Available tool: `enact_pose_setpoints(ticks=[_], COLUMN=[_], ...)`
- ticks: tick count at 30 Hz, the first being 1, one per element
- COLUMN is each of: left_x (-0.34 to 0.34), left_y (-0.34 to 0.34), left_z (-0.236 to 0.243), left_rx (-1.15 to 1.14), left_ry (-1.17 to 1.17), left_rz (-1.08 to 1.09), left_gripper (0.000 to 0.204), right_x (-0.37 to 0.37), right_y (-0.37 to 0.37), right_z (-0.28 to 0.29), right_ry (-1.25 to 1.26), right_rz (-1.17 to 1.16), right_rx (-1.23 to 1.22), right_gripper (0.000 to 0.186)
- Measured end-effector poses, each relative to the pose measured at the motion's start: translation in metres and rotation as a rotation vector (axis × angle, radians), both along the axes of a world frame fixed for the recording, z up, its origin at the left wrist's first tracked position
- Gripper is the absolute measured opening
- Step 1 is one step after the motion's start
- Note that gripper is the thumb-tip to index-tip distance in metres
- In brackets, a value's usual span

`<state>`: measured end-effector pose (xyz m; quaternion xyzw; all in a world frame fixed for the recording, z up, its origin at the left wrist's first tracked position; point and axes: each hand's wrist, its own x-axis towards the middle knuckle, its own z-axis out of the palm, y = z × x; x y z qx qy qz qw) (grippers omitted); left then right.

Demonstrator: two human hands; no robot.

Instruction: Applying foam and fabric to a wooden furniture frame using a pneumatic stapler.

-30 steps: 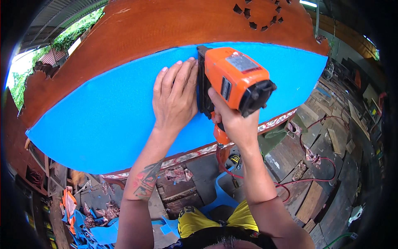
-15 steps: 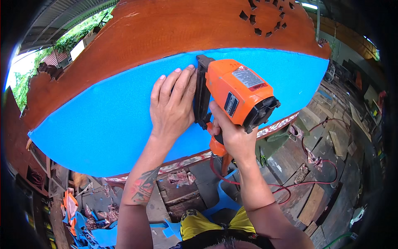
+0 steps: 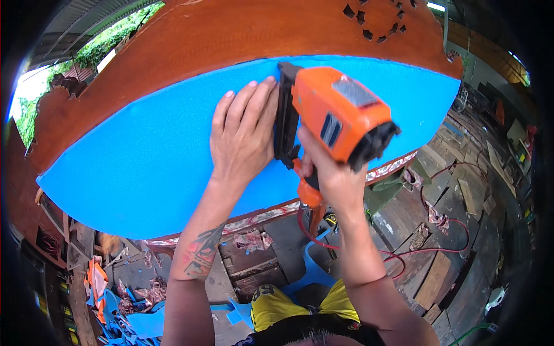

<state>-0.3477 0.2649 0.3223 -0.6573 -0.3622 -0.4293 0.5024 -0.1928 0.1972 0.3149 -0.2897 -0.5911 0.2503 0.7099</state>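
An orange and black nail gun [image 3: 332,95] is in my right hand [image 3: 337,181], whose fingers wrap around its handle. The gun's dark nose and magazine rest against a bright blue foam-like sheet [image 3: 138,155], with the tip at the sheet's far edge. My left hand [image 3: 241,132] lies flat on the sheet just left of the magazine, fingers stretched out. Behind that edge rises a reddish-brown wooden panel [image 3: 231,37] with cut-out holes at its upper right. The nail gun's body looks smeared by motion. Its tip hides whatever lies beneath it.
A red air hose [image 3: 398,256] runs from the gun across the plank floor [image 3: 404,216] at the right. Blue offcuts [image 3: 144,326] and an orange scrap [image 3: 98,282] lie at the lower left. Under me is a blue plastic seat [image 3: 311,271].
The sheet, panel, both hands and nail gun all sit slightly higher in the picture. The nail gun is blurrier now. My left hand keeps its place beside it.
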Motion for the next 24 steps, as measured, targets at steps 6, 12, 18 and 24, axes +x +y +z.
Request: enact_pose_setpoints(ticks=[6,12,18,24], left_x=[-0.023,-0.033,-0.029,-0.029], left_y=[-0.011,-0.008,-0.004,-0.003], left_z=[0.0,0.002,-0.001,0.0], left_rx=[0.06,0.051,0.045,0.06], left_ry=[-0.052,-0.01,-0.063,-0.067], left_rz=[-0.006,-0.02,-0.066,-0.058], left_gripper=[0.043,0.043,0.042,0.041], right_x=[-0.019,-0.025,-0.02,-0.028], right_y=[-0.001,-0.006,-0.013,-0.007], right_z=[-0.005,-0.001,0.003,0.011], right_ry=[-0.068,-0.036,-0.118,-0.082], right_rz=[-0.014,-0.012,0.036,-0.015], right_rx=[0.174,0.1,-0.039,0.129], right_gripper=[0.01,0.015,0.023,0.008])
